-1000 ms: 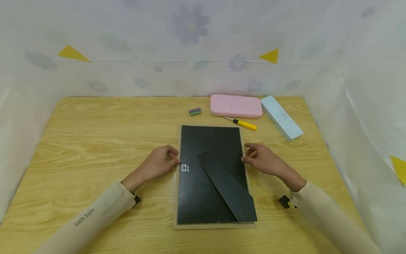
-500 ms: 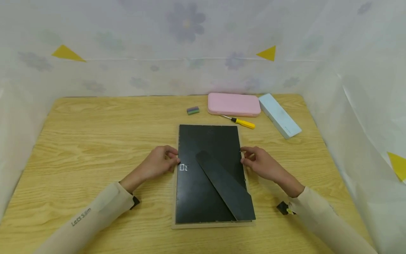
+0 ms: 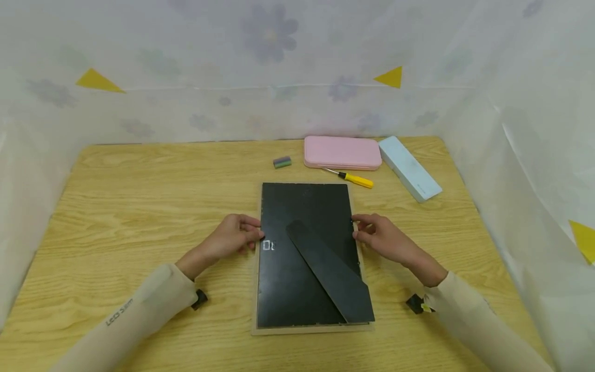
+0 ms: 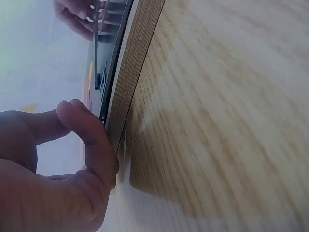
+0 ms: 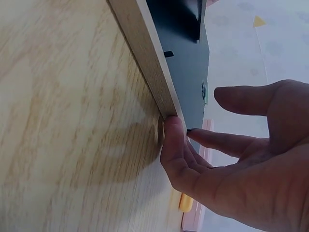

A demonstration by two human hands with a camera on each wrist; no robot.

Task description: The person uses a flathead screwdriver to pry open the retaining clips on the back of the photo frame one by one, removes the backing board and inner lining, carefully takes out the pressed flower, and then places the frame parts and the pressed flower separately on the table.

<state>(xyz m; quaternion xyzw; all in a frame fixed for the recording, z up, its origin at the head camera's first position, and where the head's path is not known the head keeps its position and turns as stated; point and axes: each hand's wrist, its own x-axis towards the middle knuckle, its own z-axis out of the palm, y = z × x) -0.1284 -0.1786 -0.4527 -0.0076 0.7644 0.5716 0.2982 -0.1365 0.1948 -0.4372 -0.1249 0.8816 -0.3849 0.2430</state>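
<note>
A picture frame (image 3: 307, 204) lies face down, with its black backing and a slanted easel leg (image 3: 332, 279) on top and a pale wooden border. My left hand (image 3: 230, 238) grips its left edge, bent fingers against the wooden side and thumb tip at the backing, near a metal hanger (image 3: 268, 245). On the right edge, my right hand (image 3: 383, 237) touches the frame. In the right wrist view, one fingertip (image 5: 175, 124) rests on the wooden side, the forefinger (image 5: 212, 140) meets a small dark tab and the thumb (image 5: 241, 100) stands apart.
Behind the frame lie a yellow-handled screwdriver (image 3: 359, 180), a pink case (image 3: 343, 152) and a light blue box (image 3: 411, 170). A small purple and green block (image 3: 282, 162) is left of the case. Flowered white sheeting (image 3: 204, 62) encloses the table's back and sides.
The view has shifted slightly. My right forefinger has come closer to the frame's right edge and touches it there. My left hand stays at the left edge, its fingers a little more extended.
</note>
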